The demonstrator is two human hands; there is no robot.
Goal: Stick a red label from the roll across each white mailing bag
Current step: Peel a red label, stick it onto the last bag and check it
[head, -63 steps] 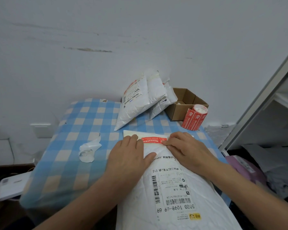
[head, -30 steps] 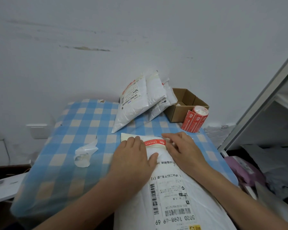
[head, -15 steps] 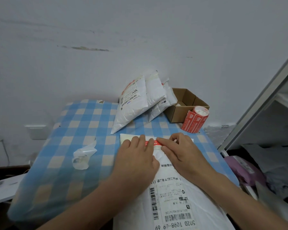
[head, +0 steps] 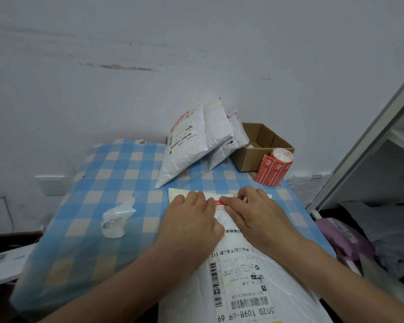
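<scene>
A big white mailing bag [head: 240,283] with a printed shipping slip lies on the checked table [head: 117,183], its far end folded over. A red label [head: 216,203] runs across that fold; only a short piece shows between my fingers. My left hand [head: 191,220] lies flat on the bag, fingertips on the label's left part. My right hand [head: 254,215] presses on the label's right part with extended fingers. The roll of red labels [head: 274,167] stands at the far right of the table.
Several white mailing bags [head: 189,143] lean against the wall at the back, beside an open cardboard box [head: 260,145]. A crumpled strip of white backing paper [head: 117,217] lies left of my hands. A white shelf frame [head: 369,145] rises at the right.
My hands have closed in over the red label, so less of it shows. The right fingers slid leftward along it towards the left hand.
</scene>
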